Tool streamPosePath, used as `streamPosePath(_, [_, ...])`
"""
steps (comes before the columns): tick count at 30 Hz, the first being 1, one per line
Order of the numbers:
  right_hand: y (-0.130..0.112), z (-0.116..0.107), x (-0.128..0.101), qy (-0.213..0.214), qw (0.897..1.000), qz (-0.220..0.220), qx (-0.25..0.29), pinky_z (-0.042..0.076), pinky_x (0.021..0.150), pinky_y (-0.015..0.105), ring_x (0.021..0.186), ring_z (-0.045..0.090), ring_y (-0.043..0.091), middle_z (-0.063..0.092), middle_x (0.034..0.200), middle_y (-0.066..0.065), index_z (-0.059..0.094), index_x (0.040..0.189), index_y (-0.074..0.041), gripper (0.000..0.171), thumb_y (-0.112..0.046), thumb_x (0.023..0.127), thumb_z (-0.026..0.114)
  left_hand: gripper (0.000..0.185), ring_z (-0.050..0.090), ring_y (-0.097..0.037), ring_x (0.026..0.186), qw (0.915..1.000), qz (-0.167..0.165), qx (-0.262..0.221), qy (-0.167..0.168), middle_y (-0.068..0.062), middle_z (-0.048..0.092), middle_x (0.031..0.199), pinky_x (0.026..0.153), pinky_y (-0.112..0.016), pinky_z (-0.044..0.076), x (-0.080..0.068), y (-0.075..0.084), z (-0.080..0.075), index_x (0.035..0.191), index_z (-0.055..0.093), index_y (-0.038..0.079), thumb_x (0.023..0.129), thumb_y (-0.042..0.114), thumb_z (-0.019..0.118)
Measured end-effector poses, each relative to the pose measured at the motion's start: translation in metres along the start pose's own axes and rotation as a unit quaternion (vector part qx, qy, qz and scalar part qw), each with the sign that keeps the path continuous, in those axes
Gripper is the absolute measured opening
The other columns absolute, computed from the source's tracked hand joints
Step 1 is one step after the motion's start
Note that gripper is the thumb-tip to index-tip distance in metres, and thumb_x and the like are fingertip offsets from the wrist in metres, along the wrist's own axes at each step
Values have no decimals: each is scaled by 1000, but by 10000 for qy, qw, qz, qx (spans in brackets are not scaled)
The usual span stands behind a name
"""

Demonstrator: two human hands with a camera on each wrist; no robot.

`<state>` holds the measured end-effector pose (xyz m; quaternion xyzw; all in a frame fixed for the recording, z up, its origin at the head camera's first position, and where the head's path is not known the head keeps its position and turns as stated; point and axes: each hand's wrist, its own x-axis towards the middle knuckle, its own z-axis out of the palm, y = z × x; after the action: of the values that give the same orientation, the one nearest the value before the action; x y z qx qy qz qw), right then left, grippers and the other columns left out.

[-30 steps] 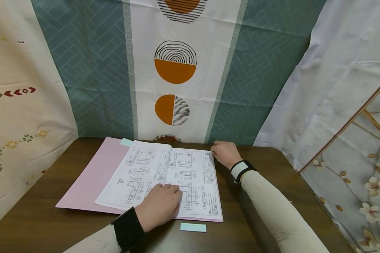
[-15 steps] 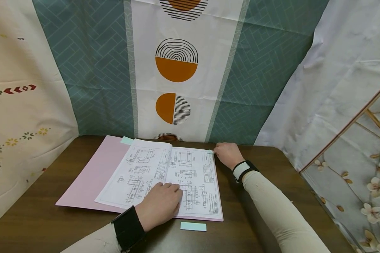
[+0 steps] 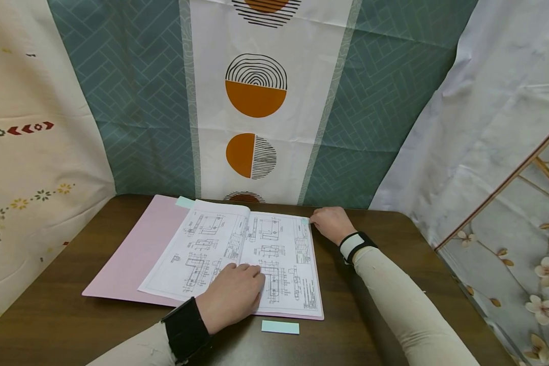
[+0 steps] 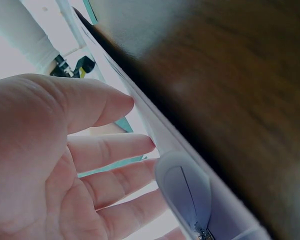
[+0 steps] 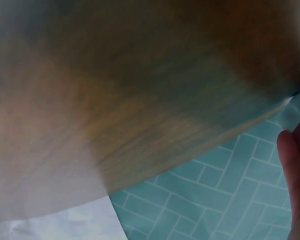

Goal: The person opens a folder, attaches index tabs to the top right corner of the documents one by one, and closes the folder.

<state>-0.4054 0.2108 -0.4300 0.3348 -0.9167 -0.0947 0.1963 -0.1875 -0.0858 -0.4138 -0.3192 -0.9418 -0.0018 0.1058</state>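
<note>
A booklet of technical drawings lies spread in a pink folder on the table. My left hand rests on its lower middle, fingers loosely bent; the left wrist view shows the palm and fingers beside the folder's edge. At the upper right page corner is my right hand, its fingertips against a small pale-green sticky note. Whether they pinch or press it is hidden. In the right wrist view, only part of the fingers shows at the right edge.
A pale-green sticky-note pad lies on the brown table, just below the folder. Another green note sticks out at the upper left page edge. Patterned cloths hang behind and at both sides of the table.
My right hand has shifted slightly right and down from the page corner, uncovering the small green note there. The left hand stays on the page.
</note>
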Motion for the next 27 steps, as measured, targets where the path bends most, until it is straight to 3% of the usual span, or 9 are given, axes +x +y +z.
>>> streamPosePath(9, [6, 0, -2, -3, 9996, -128, 262, 63, 78, 35, 89, 76, 16, 81, 98, -1, 90, 105, -20, 20, -4, 99, 80, 21, 73, -26, 97, 10000, -42, -17, -41, -7, 77, 111, 81, -46, 58, 2, 1, 1, 113, 81, 8, 103, 26, 76])
streamPosePath(16, [8, -4, -5, -94, 9978, -316, 578, 62, 85, 38, 95, 73, 21, 78, 104, 2, 89, 107, -16, 16, -4, 98, 83, 19, 69, -24, 86, 9998, 123, 85, -151, -6, 75, 102, 72, -41, 56, 4, -1, -5, 108, 80, 9, 99, 26, 80])
streamPosePath(21, [8, -5, -8, -167, 9964, -347, 753, 62, 82, 37, 87, 72, 17, 76, 99, 1, 88, 110, -16, 18, -4, 98, 81, 16, 61, -19, 74, 9967, 369, 136, -705, -4, 72, 94, 67, -38, 55, 15, -6, -19, 106, 79, 10, 98, 24, 80])
streamPosePath(27, [7, -4, -11, -115, 9968, -387, 689, 61, 75, 36, 78, 68, 14, 72, 92, -1, 88, 112, -17, 19, -6, 98, 82, 20, 57, -17, 75, 9874, 213, 126, -1563, -4, 75, 98, 78, -36, 57, 47, -6, -42, 116, 80, 11, 101, 24, 77])
